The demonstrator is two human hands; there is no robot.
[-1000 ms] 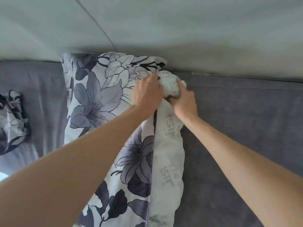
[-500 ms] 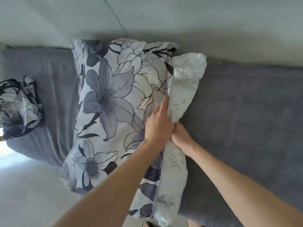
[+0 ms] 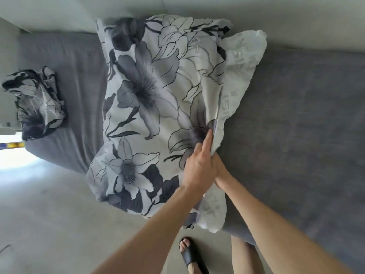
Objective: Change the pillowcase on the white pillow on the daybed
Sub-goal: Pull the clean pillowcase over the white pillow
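The white pillow point(image 3: 240, 76) lies on the grey daybed point(image 3: 296, 125), mostly inside a grey-and-white floral pillowcase point(image 3: 150, 99). A strip of the pillow shows along the case's open right edge, from the far corner down to the near corner. My left hand point(image 3: 199, 163) pinches the pillowcase's open edge about midway, index finger stretched along the seam. My right hand point(image 3: 220, 173) sits just beside and partly under it, closed on the white pillow; its fingers are mostly hidden.
A second floral pillowcase point(image 3: 37, 103) lies crumpled on the daybed's left end. A pale wall point(image 3: 296, 20) runs behind the daybed. The light floor point(image 3: 49, 214) is in front, with my foot in a black slipper point(image 3: 189, 254) near the daybed's edge.
Both hands have slid from the pillow's far corner down the open edge to its middle. The far corner of the white pillow now sticks out uncovered. The view has pulled back.
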